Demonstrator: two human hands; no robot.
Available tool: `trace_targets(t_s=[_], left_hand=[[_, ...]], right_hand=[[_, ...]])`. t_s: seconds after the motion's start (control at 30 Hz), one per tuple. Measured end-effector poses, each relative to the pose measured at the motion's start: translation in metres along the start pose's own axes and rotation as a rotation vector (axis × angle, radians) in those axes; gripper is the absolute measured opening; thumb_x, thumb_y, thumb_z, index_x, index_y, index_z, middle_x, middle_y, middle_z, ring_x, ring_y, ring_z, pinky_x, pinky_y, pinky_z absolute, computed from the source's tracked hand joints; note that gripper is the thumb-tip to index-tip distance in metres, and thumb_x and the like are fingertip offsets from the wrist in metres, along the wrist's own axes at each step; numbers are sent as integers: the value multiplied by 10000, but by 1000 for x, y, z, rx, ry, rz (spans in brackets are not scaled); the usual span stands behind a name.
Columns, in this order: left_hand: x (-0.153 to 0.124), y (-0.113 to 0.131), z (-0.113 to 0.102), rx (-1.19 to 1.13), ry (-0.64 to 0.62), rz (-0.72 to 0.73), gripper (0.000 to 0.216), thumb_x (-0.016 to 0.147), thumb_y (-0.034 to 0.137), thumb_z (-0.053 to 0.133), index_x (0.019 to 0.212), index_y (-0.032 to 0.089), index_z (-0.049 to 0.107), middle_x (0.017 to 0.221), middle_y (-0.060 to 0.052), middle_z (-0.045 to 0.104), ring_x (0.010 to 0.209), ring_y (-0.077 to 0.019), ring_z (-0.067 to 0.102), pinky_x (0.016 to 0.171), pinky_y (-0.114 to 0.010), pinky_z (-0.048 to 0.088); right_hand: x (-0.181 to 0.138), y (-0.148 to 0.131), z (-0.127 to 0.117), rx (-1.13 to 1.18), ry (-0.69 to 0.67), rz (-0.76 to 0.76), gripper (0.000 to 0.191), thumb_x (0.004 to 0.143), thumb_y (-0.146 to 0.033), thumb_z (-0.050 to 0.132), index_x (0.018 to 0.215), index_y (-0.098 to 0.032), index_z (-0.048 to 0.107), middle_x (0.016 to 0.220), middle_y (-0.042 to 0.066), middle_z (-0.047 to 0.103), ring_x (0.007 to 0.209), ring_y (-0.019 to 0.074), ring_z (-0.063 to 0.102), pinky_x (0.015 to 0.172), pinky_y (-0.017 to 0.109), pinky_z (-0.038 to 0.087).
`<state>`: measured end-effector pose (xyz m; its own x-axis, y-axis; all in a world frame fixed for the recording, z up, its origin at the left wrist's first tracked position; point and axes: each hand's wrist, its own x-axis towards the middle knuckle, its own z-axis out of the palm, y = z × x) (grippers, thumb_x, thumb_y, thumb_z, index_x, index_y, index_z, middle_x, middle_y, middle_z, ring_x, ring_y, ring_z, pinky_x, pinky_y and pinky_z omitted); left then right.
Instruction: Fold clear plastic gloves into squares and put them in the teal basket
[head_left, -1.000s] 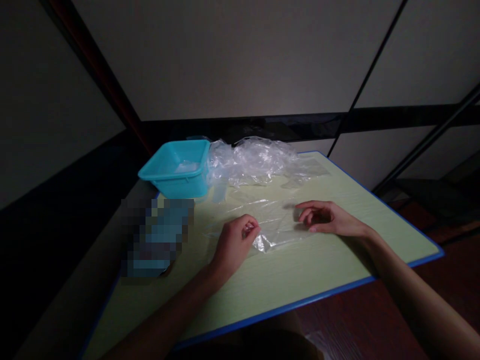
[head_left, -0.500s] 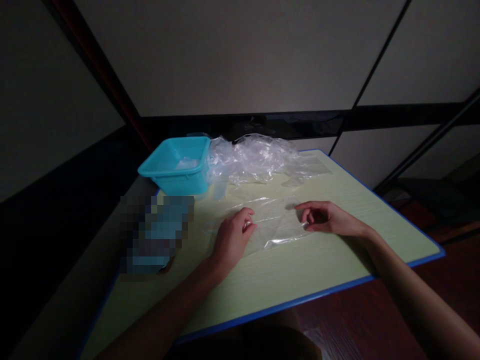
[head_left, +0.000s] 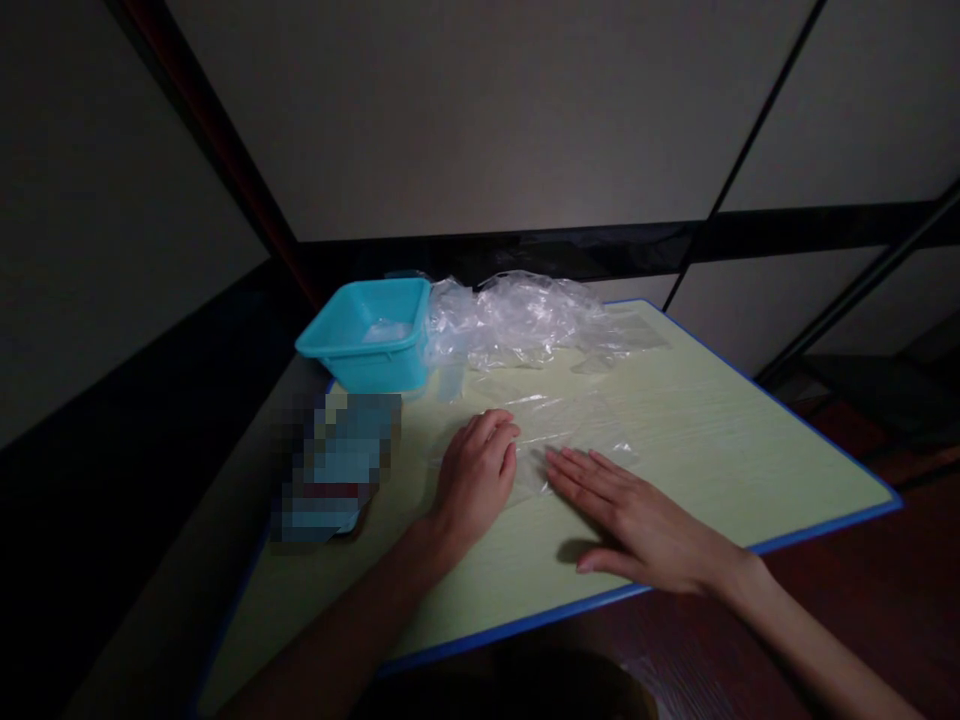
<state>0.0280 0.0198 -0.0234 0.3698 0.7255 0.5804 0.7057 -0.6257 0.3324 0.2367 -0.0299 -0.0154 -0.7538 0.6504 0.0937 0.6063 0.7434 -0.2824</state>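
A clear plastic bag [head_left: 577, 420] lies spread on the pale green table [head_left: 735, 440]. On its left part rests my left hand [head_left: 476, 475], fingers curled and the thumb close to them, closed on the film; the exact grip is hard to make out. My right hand [head_left: 637, 520] is open, its fingers stretched out flat over the bag's near edge and its thumb spread away toward me. Behind the flat bag sits a crumpled heap of clear plastic bags [head_left: 525, 315].
A turquoise plastic basin [head_left: 382, 372] with some clear plastic inside stands at the back left, against the heap. Nearer me on the left lies a pixelated phone-like object [head_left: 341, 465]. The table has a blue edge [head_left: 525, 622]; cabinet panels [head_left: 480, 120] rise behind.
My right hand has moved left and toward me, going from curled fingers at the bag's right end to flat on its near edge. My left fingers have settled lower onto the film.
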Motion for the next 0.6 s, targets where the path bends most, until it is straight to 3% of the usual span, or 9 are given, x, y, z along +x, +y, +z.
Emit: trace_targets(t_s=[0.17,0.27,0.4,0.5,0.6], left_hand=[[-2,9,-4,-32,-88,-21,162,781,42,469,820,162,570,902,-51,602,864,-182,568,801,-312,470],[-5,22,-7,20,-208,-37,213,805,105,476,994,146,566,1068,-78,595,996,-196,552,880,-317,447],[-16,41,-10,170,-401,25,504,858,315,463,1277,48,378,1369,-176,371,1259,-258,346,1025,-380,320],[-25,47,-9,227,-466,56,637,871,439,413,1331,16,289,1425,-190,245,1321,-262,205,1063,-398,252],[-32,47,-6,263,-507,63,687,863,510,385,1342,29,280,1434,-184,215,1327,-275,165,1062,-425,248]], right_hand=[[3,1,8,-72,-28,43,759,848,-573,372,1412,-125,133,1462,110,133,1337,244,112,1096,425,157],[2,1,8,-107,-11,58,770,842,-589,363,1409,-115,145,1459,117,138,1337,245,107,1091,426,176],[2,-4,11,-137,62,75,809,831,-605,366,1406,-84,138,1457,136,133,1339,247,95,1090,430,179],[1,-5,14,-146,89,101,814,834,-596,368,1407,-75,121,1457,143,119,1339,247,89,1090,428,178],[0,-4,15,-156,72,115,815,835,-592,371,1407,-69,117,1455,152,110,1339,249,79,1092,425,166]])
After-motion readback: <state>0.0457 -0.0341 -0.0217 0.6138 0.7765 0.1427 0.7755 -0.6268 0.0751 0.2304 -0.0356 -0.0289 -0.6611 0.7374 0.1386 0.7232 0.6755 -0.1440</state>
